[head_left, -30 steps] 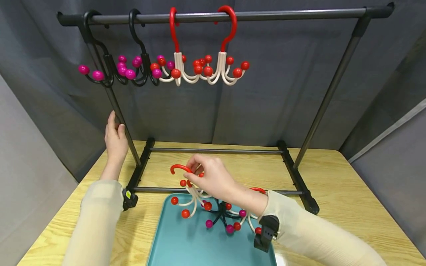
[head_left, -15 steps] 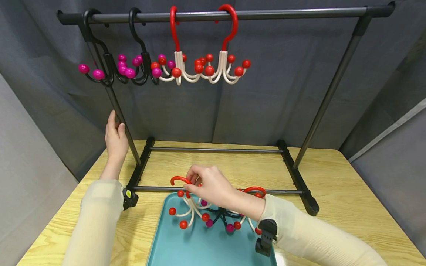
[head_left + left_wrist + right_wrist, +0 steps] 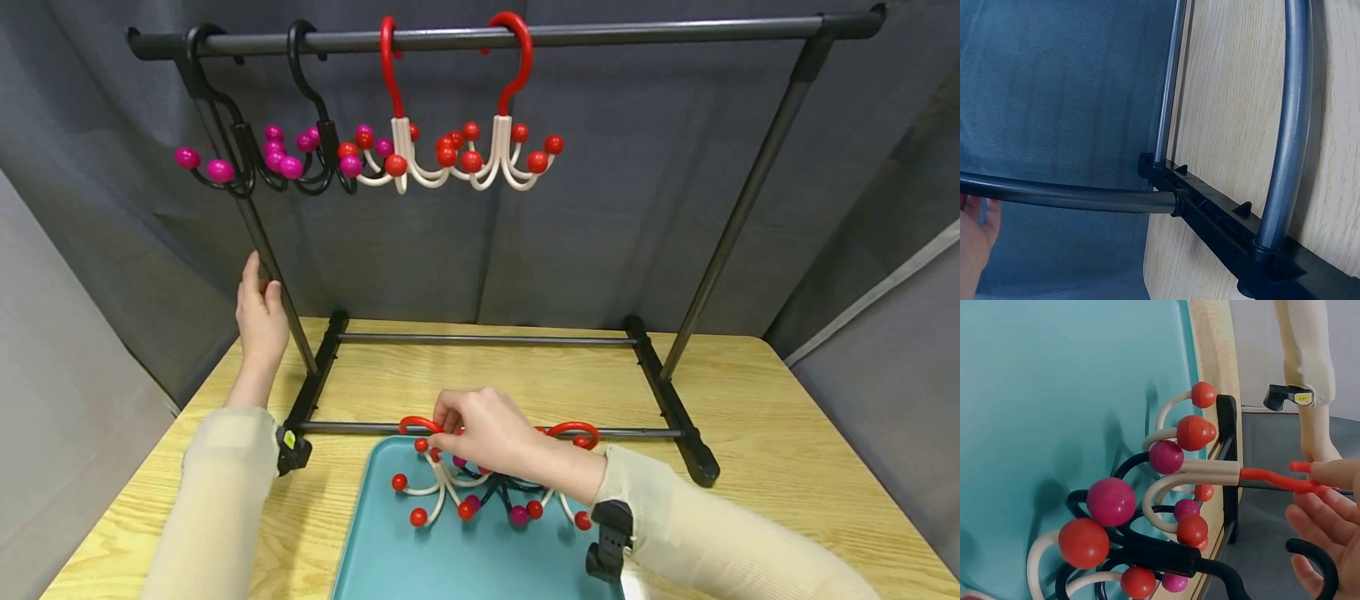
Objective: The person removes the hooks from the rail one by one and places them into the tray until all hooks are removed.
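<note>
My right hand (image 3: 487,429) pinches the red hook of a white multi-arm hanger (image 3: 442,483) tipped with red balls. That hanger is low over the back of the teal tray (image 3: 450,554); whether it touches the tray is unclear. Beside it are a black hanger (image 3: 504,486) with magenta balls and another red-hooked hanger (image 3: 576,428), partly covered by my hand and wrist. In the right wrist view, the thumb and fingers close on the red hook (image 3: 1279,480). At the left post (image 3: 264,242) of the rack, my left hand (image 3: 261,321) rests with fingers extended upward.
Along the rack's top bar (image 3: 637,32) hang two black hangers (image 3: 326,142) with magenta balls and two white, red-hooked hangers (image 3: 501,150). The rack's lower front bar (image 3: 345,427) crosses just behind the tray. Dark cloth (image 3: 600,208) hangs behind.
My right hand has lowered the red-hooked hanger toward the back of the tray, ending slightly farther right, close to the black hanger. The left hand has stayed at the post.
</note>
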{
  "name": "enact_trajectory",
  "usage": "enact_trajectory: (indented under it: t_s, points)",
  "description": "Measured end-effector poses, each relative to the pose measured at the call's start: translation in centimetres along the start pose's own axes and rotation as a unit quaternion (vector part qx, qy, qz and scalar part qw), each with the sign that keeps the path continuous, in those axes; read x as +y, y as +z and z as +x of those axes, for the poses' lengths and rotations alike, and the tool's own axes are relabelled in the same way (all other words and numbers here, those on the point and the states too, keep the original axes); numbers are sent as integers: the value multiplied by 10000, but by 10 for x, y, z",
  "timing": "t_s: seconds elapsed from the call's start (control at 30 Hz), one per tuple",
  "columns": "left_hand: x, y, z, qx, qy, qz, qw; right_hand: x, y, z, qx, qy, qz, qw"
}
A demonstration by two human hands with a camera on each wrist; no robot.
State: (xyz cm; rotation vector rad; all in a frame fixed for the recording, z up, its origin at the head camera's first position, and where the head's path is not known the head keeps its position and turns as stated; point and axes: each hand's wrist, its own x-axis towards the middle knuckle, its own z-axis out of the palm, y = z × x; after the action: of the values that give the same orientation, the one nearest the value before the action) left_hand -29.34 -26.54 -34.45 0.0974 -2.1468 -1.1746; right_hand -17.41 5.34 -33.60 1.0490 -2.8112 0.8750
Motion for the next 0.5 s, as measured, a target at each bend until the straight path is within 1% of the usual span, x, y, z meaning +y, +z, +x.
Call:
enact_trajectory:
  t_s: [0.27,0.5]
  points:
    - [1,-1,0,-30,-43,-13,10000,5,-5,-2,-11,49,-250,9997]
    - [1,0,-1,-32,-76,-2,10000,14,-6,-7,101,68,-419,9990]
